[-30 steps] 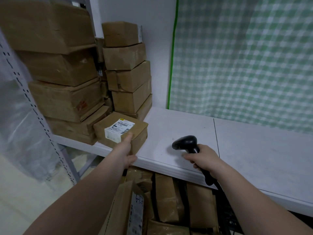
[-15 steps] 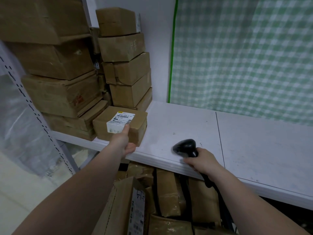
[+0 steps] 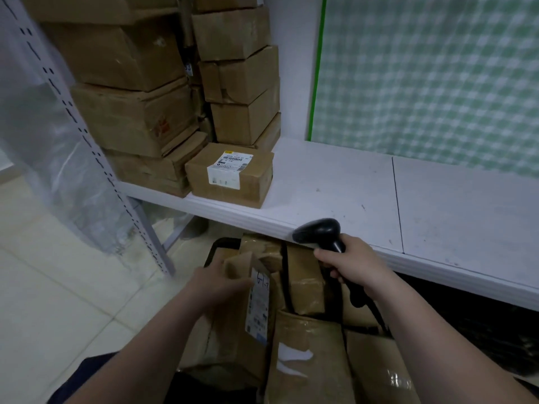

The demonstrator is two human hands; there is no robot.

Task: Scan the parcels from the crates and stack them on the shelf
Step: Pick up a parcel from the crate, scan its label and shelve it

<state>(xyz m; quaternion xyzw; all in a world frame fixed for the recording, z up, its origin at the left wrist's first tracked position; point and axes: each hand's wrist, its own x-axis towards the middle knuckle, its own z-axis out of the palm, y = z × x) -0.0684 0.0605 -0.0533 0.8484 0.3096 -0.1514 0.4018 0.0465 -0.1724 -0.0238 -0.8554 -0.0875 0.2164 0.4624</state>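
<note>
My left hand rests on upright parcel in the crate under the shelf. Blurred, can't tell if the fingers grip. My right hand is wrapped round the scanner handle at the shelf edge. Labelled box sits on the shelf, touching the stacks.

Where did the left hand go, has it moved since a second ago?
Yes. The left hand left the labelled box and dropped below the shelf edge, to a parcel in the crate.
</note>
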